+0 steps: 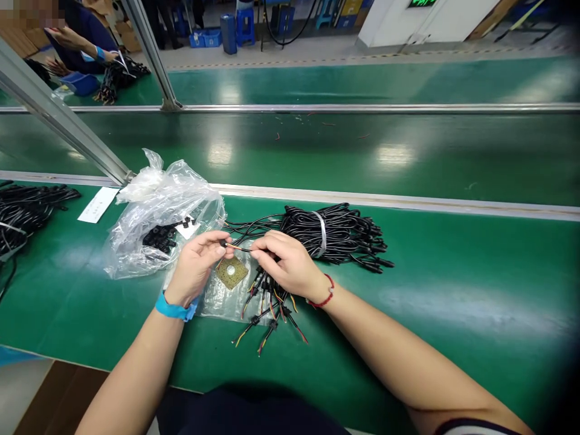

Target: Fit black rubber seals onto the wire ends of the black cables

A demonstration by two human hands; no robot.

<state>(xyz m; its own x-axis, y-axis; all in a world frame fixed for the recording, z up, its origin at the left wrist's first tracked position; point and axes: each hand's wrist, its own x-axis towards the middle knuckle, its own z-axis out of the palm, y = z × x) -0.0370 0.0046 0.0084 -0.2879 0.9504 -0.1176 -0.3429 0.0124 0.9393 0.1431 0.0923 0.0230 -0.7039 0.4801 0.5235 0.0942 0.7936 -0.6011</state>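
My left hand [199,260] pinches a small black plastic part [223,243] at the stripped end of a black cable [247,249]. Thin coloured wires show between my two hands. My right hand [287,260] grips that cable just behind its wires. Beyond my right hand lies a bundle of black cables [299,229] tied with a pale band [322,234]. Several cable ends with red and yellow wires and black parts [272,325] fan out below my hands. A yellowish square pad with a hole [235,277] rests on a clear flat bag [217,305].
A clear plastic bag [131,235] holds small black parts [158,237] at the left. Beside it are a white paper slip [97,204] and another cable bundle [27,208]. A metal post [67,124] slants up at the left. Across the line, a co-worker's hand [72,39] shows.
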